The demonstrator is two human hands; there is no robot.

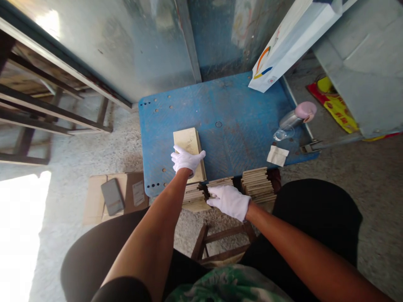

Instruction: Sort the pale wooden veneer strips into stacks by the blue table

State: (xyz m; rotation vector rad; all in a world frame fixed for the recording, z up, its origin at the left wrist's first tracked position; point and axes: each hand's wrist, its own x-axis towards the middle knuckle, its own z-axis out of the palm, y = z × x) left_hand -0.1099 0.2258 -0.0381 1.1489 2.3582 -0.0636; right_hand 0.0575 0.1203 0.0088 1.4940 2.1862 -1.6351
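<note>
Both my hands wear white gloves. My left hand (186, 160) grips the near end of a pale flat wooden board (188, 142) that lies on a blue platform (233, 126). My right hand (230, 201) rests fingers-down on a low stack of thin wooden pieces (220, 183) at the platform's near edge. Another stack of thin pieces (258, 184) stands just to its right, and a third stack (193, 195) sits under my left wrist.
A pink-capped bottle (297, 115) lies at the platform's right edge by a folded paper (277, 155). A white bag (289, 42) leans at the back right. Cardboard with a dark phone-like slab (112, 196) lies on the floor left. A wooden stool frame (220, 245) stands between my knees.
</note>
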